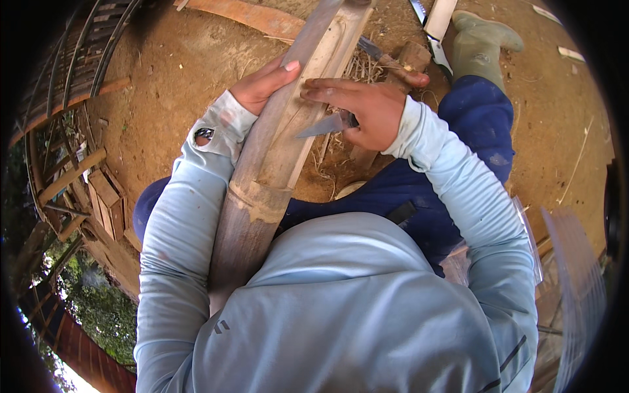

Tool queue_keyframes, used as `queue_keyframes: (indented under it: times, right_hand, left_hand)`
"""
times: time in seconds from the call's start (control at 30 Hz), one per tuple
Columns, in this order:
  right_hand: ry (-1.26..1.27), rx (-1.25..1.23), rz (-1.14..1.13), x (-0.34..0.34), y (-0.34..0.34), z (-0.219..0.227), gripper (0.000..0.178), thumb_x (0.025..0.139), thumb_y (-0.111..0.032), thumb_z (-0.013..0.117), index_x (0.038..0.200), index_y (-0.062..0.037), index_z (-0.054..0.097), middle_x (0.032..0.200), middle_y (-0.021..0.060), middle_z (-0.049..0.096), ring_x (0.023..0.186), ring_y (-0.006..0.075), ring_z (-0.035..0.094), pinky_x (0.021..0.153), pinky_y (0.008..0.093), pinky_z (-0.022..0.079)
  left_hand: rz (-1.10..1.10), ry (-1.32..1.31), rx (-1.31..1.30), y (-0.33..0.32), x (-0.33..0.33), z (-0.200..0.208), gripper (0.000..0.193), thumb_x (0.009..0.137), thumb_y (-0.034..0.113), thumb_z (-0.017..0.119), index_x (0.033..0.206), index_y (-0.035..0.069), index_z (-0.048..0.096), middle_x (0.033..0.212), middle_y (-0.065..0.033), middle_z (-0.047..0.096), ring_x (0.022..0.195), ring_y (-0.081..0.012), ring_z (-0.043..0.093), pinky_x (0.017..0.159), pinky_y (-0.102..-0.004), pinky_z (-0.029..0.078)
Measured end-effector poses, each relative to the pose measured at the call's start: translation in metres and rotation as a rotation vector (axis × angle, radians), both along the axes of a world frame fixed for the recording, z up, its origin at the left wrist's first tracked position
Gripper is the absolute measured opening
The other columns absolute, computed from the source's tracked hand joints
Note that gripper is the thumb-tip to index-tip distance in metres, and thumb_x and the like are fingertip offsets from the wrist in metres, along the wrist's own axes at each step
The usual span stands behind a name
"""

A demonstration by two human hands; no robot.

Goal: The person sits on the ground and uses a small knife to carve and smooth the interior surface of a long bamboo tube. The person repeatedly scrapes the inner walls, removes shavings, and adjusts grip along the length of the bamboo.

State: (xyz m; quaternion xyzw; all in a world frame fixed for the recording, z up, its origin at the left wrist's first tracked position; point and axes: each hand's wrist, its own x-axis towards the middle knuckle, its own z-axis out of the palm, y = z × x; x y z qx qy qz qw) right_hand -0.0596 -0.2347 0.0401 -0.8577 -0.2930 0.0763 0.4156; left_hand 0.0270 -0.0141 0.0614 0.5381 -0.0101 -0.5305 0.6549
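Bamboo pole [272, 157]: ran from twelve o'clock down to between seven and eight, beside the wearer's pale blue shirt [367, 308], with a node [257, 195] ringing it partway along.

Left hand [265, 88]: lay at eleven o'clock against the pole's left side; its far part was hidden, so whether it gripped or merely rested could not be told.

Right hand [377, 114]: sat at one o'clock, curled around the handle of a knife [321, 125], with two fingers [327, 85] stretched over the pole toward nine o'clock.

Blade: pointed to about eight o'clock over the pole's pale face (whether the edge actually touched was not clear).

Opened stretch: on the node's twelve o'clock side the outer wall was already cut away, baring that pale face and a long recess; this part seemed largely done.

Rounded stretch: on the node's seven o'clock side the skin looked whole. The pale face looked uneven, so the work seemed partway along, with some paring probably left.

Ground: at one o'clock lay loose fibres [357, 69], a wooden-handled tool [400, 67] and a wood block [415, 55].
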Motion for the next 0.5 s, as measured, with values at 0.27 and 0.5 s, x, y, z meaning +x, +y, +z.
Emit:
queue_keyframes:
  times: [0.27, 0.5]
  right_hand:
    - [-0.083, 0.002, 0.023, 0.017, 0.000, -0.004, 0.036, 0.068, -0.003, 0.068, 0.103, -0.0106, 0.063, 0.107, 0.0041, 0.057, 0.089, 0.0250, 0.063, 0.067, 0.0338, 0.053]
    - [-0.210, 0.027, -0.036, 0.011, -0.014, 0.000, 0.026, 0.067, -0.001, 0.071, 0.090, -0.0106, 0.063, 0.093, 0.0009, 0.060, 0.078, 0.0222, 0.064, 0.063, 0.0333, 0.051]
  left_hand:
    - [-0.002, -0.043, 0.086, 0.000, -0.001, 0.002, 0.058, 0.096, 0.042, 0.048, 0.139, 0.004, 0.038, 0.120, -0.0122, 0.058, 0.103, -0.0165, 0.061, 0.089, -0.0306, 0.050]
    - [-0.028, -0.079, 0.065, -0.004, -0.002, 0.005, 0.057, 0.095, 0.043, 0.049, 0.136, 0.005, 0.042, 0.113, -0.0121, 0.062, 0.095, -0.0152, 0.064, 0.081, -0.0276, 0.053]
